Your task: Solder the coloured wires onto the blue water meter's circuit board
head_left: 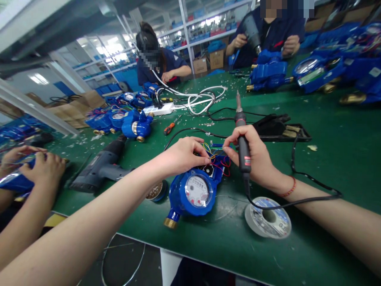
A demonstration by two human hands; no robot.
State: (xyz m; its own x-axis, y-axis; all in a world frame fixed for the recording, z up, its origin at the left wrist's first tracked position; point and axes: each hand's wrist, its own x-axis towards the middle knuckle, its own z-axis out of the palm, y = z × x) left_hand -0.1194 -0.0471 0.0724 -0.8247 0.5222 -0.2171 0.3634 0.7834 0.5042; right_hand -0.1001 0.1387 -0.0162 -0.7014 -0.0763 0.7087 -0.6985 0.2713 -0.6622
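A blue water meter with a round dial and a brass end lies before me, its wire compartment at the far side. My left hand reaches over that compartment, thumb and fingers pinched on thin wires. My right hand holds a soldering iron between thumb and fingers, its tip pointing up and away from the meter. The right fingertips are close to a small circuit board beside the wires; whether they touch it is unclear. A solder spool lies right of the meter.
A heat gun and a small round tin are at left. Beyond sit an orange screwdriver, a white power strip and a black iron stand. Co-workers' hands work at left and across, among more blue meters.
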